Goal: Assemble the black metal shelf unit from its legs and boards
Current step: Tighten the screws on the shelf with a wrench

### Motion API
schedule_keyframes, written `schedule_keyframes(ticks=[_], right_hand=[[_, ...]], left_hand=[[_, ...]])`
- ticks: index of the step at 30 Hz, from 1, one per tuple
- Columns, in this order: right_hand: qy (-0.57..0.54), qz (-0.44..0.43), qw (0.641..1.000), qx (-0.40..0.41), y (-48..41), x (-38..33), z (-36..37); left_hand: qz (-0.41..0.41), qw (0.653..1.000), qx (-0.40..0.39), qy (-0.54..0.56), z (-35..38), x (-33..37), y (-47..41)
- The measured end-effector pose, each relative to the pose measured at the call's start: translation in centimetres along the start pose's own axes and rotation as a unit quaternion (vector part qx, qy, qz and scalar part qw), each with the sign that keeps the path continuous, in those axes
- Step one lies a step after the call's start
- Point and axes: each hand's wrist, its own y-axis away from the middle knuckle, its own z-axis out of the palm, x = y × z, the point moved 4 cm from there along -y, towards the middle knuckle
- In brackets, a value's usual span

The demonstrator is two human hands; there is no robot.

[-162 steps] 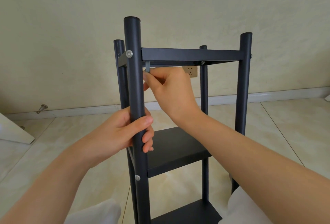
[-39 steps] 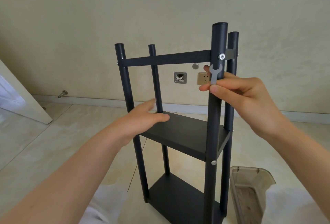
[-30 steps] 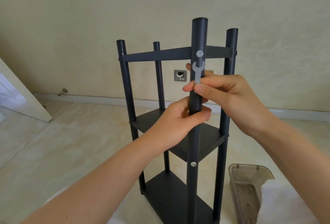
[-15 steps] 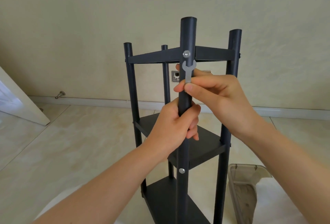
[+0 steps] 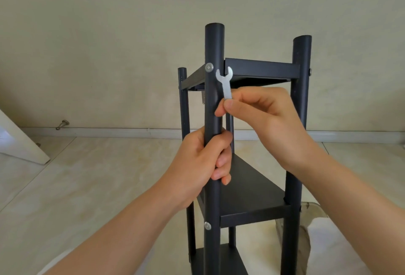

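Black metal shelf unit (image 5: pixel 252 189) upright on floor, frame centre. Left hand (image 5: pixel 203 165) wrapped around near black tubular leg (image 5: pixel 213 103). Right hand (image 5: pixel 263 116) pinches small flat silver spanner (image 5: pixel 225 84); its open end at 3 o'clock of silver screw head (image 5: pixel 209 67), beside top black board (image 5: pixel 260 70) corner.

Smooth matt black metal throughout the shelf unit (image 5: pixel 213 103). Bright silvery metal screw (image 5: pixel 209 67) near its top; duller grey metal wrench (image 5: pixel 226 88) just beside. Glossy marbled floor tiles (image 5: pixel 87 176) under the unit; matt, faintly rough wall (image 5: pixel 109 33) behind it.
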Motion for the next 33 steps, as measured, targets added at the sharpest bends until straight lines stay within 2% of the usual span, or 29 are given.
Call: schedule_keyframes(ticks=[3, 6, 15, 25, 33], right_hand=[[0.026, 0.035, 0.998, 0.036, 0.0, 0.9, -0.4], [0.041, 0.085, 0.995, 0.033, 0.1, 1.6, -0.2], [0.132, 0.117, 0.982, 0.06, -0.5, 1.9, -0.4], [0.101, 0.112, 0.984, 0.092, -1.5, 1.1, 0.1], [0.12, 0.078, 0.983, 0.115, -1.8, 0.7, 0.1]], left_hand=[[0.001, 1.0, 0.005, -0.004, -0.1, 0.0, -0.1], [-0.003, 1.0, 0.015, 0.006, -0.3, 0.0, -0.2], [-0.009, 1.0, 0.011, 0.028, -0.8, 0.0, -0.2], [-0.018, 1.0, 0.007, 0.021, -1.0, 0.1, 0.0], [-0.02, 1.0, 0.022, 0.0, -1.3, 0.2, 0.2]])
